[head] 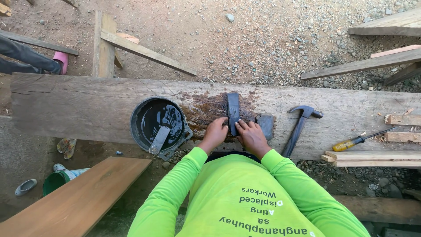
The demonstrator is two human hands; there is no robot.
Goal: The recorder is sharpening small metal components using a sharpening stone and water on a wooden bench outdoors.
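A long dark sharpening stone (233, 107) lies across a wide wooden plank (87, 105), in a wet brown patch. My left hand (215, 134) and my right hand (251, 135) press down together at the stone's near end, fingers closed on something small that I cannot make out. A flat dark metal blade (265, 123) lies just right of my right hand. Both sleeves are bright green.
A black bowl of dark water (158, 120) with a flat metal piece in it sits left of my hands. A hammer (300, 127) and a yellow-handled screwdriver (357, 141) lie to the right, near wood offcuts (372, 158). A brown board (79, 197) is at lower left. Another person's leg (26, 57) is at far left.
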